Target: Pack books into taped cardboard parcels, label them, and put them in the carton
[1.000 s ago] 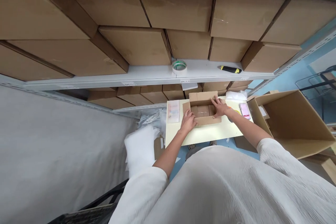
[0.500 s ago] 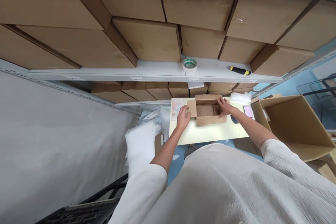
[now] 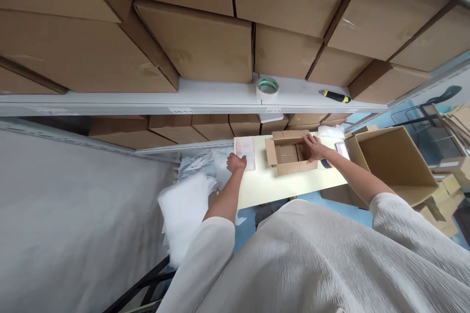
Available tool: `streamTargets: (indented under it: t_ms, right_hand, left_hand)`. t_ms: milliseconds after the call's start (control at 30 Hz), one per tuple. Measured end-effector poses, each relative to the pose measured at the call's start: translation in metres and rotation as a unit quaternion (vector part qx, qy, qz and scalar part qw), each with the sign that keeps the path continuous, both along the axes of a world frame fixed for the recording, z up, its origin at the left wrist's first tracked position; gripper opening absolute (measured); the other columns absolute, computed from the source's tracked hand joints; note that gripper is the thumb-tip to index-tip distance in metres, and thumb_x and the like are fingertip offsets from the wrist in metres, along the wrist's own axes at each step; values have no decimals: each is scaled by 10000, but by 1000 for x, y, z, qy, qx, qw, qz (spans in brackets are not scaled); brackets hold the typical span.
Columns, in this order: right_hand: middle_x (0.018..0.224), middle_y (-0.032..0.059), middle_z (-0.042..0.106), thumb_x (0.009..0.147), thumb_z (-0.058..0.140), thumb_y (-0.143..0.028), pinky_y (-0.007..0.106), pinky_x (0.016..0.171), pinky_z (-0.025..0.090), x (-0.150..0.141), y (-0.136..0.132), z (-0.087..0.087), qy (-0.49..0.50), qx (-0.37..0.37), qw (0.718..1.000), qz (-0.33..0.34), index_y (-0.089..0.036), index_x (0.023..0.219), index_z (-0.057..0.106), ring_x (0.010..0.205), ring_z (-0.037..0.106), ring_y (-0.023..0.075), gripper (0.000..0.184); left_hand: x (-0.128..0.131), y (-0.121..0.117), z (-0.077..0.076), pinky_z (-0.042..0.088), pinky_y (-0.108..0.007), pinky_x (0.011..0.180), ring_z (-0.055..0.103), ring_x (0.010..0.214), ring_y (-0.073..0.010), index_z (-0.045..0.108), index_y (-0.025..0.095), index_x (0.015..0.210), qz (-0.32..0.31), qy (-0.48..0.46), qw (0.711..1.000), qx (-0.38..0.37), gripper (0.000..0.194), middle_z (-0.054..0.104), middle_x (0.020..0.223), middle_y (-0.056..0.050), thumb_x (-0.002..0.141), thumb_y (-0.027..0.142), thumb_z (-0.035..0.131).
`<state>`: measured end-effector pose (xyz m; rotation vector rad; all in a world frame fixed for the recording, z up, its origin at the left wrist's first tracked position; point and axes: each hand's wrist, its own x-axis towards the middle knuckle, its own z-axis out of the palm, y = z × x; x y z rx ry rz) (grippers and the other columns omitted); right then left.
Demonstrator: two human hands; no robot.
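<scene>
On the pale yellow table [image 3: 264, 190] stands a small open cardboard box [image 3: 293, 170], its inside bare and its flaps up or folded out. My right hand [image 3: 314, 147] grips the box's right end, with the fingers over the rim. To the left, my left hand [image 3: 237, 161] is at the table's left edge, fingers curled, beside a flat pinkish-white sheet or packet [image 3: 247, 149]. Its fingertips are too small to make out, so what they hold, if anything, is unclear. White foam-like wrapping [image 3: 222, 164] lies just past that edge.
A shelf stacked with cartons [image 3: 198, 41] runs above the table, holding a tape roll [image 3: 267, 89] and a yellow-black cutter knife [image 3: 336, 97]. A phone [image 3: 342, 150] lies at the table's right. Beyond it stands a large open carton [image 3: 396, 166]. White packing sheets [image 3: 185, 210] hang at left.
My left hand has left the box's left flap and moved left to the table edge, its fingers curling. That flap now stands more upright. My right hand stays on the box.
</scene>
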<state>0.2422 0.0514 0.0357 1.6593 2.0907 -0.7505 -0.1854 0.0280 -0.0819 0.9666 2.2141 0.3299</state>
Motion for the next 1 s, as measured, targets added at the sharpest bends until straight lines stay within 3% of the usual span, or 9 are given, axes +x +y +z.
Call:
streamTargets:
  t_ms: [333, 500, 700, 867, 1000]
  right_hand:
    - [1870, 132, -100, 538, 989, -710, 639, 1362, 157, -3, -3, 3, -5, -2, 1000, -9, -301, 1800, -60, 1698, -83, 499, 1691]
    - [1865, 147, -124, 561, 969, -737, 637, 1361, 148, -3, -2, 3, -10, -5, 1000, 0, -286, 1795, -90, 1700, -86, 491, 1688]
    - [1867, 128, -126, 550, 973, -759, 635, 1359, 168, -1, -2, 3, -3, -2, 1000, -1, -305, 1793, -94, 1695, -90, 502, 1700]
    - [1866, 106, -150, 558, 968, -754, 665, 1340, 203, 1, -4, -1, 3, -2, 1000, -4, -339, 1784, -128, 1689, -93, 516, 1696]
    - [1867, 109, -133, 545, 979, -737, 688, 1336, 193, 4, -2, -6, 13, 2, 1000, -4, -348, 1789, -99, 1685, -81, 535, 1691]
  left_hand:
    - [6, 2, -7, 407, -574, 1116, 541, 1425, -435, 559, 210, 1231, -3, 42, 999, -1, 415, 616, 1458, -251, 902, 331, 782]
    - [11, -1, -13, 407, -561, 1107, 610, 1362, -414, 515, 222, 1298, -22, 16, 1000, 11, 405, 720, 1325, -225, 943, 268, 704]
    - [14, 5, -22, 409, -570, 1106, 687, 1280, -398, 471, 236, 1358, 6, -21, 1000, -1, 495, 776, 1235, -189, 920, 273, 698]
    - [12, 12, -19, 417, -539, 1094, 703, 1274, -401, 616, 238, 1183, -24, -27, 996, -81, 355, 781, 1229, -180, 850, 254, 739]
    - [12, 13, -10, 426, -588, 1067, 704, 1259, -452, 692, 247, 1063, -25, -37, 996, -79, 317, 801, 1168, -182, 757, 247, 777]
